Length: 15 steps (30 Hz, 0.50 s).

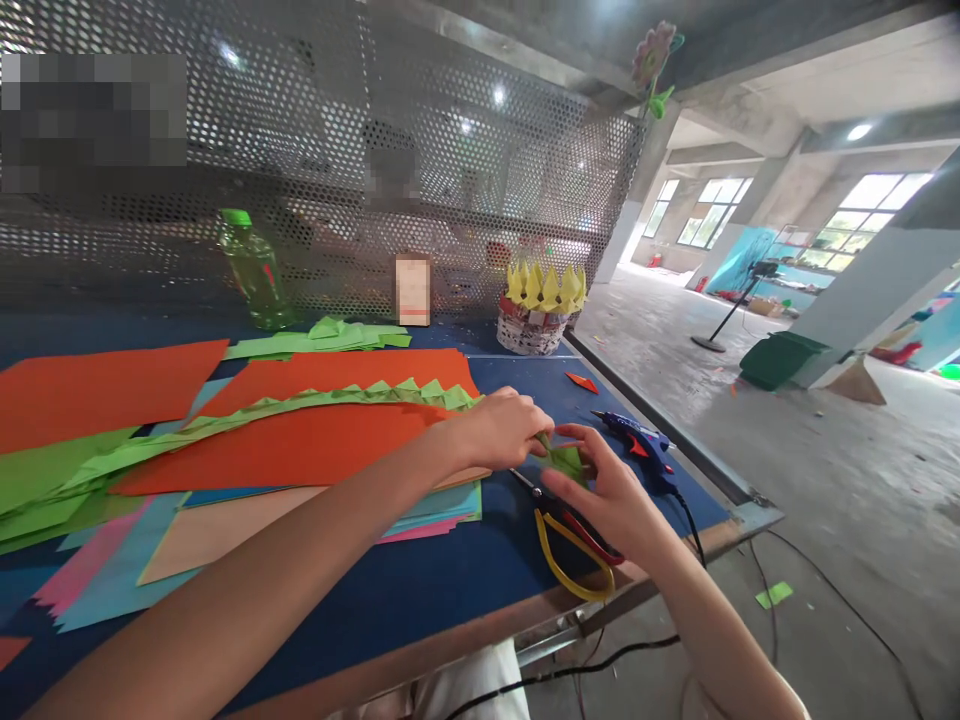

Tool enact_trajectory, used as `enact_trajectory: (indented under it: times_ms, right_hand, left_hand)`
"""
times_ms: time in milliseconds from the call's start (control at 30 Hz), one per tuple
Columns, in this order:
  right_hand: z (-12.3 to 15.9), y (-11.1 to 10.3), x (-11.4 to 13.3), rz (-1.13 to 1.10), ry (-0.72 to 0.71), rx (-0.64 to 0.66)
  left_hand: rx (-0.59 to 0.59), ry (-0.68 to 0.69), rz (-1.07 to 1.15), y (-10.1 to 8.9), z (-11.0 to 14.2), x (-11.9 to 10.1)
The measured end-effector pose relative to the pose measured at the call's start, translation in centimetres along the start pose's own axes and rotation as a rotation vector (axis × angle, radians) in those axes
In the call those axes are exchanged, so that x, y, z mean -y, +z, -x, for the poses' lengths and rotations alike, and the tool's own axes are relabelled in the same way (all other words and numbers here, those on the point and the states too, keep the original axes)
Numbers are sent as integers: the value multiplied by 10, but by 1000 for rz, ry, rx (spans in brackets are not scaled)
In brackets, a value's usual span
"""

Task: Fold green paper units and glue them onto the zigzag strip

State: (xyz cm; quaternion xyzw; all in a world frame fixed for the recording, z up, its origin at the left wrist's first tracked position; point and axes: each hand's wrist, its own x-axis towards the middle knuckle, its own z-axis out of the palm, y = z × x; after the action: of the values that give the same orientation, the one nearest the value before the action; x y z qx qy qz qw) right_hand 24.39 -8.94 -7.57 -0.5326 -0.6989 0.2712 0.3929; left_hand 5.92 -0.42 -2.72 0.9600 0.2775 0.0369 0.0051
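A long strip of green folded paper with pointed peaks (330, 397) runs across the orange sheets (315, 450) to my left hand (506, 428), whose fingers are closed on its right end. My right hand (604, 485) curves around the green paper (568, 461) just beyond, thumb and fingers against it. Whether this is the same strip or a separate piece, I cannot tell. Under and in front of my right hand lie scissors (551, 550) with yellow and red handles, the blades partly hidden. A blue glue gun (641, 445) rests to the right of that hand.
Behind stand a green-capped bottle (255, 270), a small box (413, 290) and a paper-covered tub with yellow points (532, 320), against a perforated metal screen (330, 150). Coloured sheets (225, 535) pile up at left. A red scrap (582, 382) lies near the table's right edge. Cables hang below.
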Motion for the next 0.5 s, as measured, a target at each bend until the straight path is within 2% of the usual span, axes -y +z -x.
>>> enact_trajectory:
  times_ms: [100, 300, 400, 500]
  right_hand:
    - [1, -9, -1, -86, 9, 4]
    - [2, -16, 0, -145, 29, -115]
    - [2, -15, -2, -152, 18, -161]
    - [3, -15, -6, -144, -1, -204]
  left_hand:
    - [46, 18, 22, -2, 2, 3]
    - [86, 2, 50, -6, 6, 3]
    - [50, -23, 53, 0, 3, 4]
    - [-46, -84, 39, 9, -3, 8]
